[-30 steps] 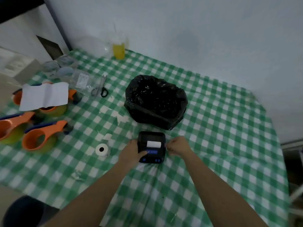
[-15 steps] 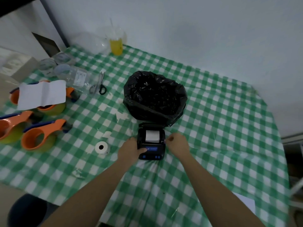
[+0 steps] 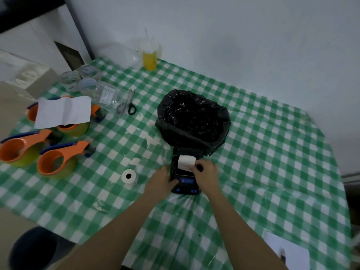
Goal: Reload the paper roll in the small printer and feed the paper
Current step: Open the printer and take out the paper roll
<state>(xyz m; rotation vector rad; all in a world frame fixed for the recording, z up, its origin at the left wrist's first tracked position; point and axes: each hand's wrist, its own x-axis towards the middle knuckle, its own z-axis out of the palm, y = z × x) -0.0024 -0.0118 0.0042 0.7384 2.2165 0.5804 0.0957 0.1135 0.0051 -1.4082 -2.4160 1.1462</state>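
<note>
The small black printer (image 3: 186, 182) sits on the green checked tablecloth with its lid tipped open toward the back. A white paper roll (image 3: 186, 161) lies in its open bay. My left hand (image 3: 158, 182) grips the printer's left side. My right hand (image 3: 206, 172) reaches over the bay, fingertips pinching the roll's front right edge. A second white paper roll (image 3: 129, 176) stands on end to the left of my left hand.
A black bin bag (image 3: 192, 121) stands just behind the printer, touching its lid. Orange tape dispensers (image 3: 56, 160), a white sheet (image 3: 63, 112) and scissors (image 3: 127, 105) lie at the left. A yellow drink cup (image 3: 149, 57) stands by the wall. Paper scraps (image 3: 152, 140) lie about.
The printer lid, shut a second ago, now stands open, showing the roll. My right hand moved from the printer's right side onto the roll. The left hand kept its grip.
</note>
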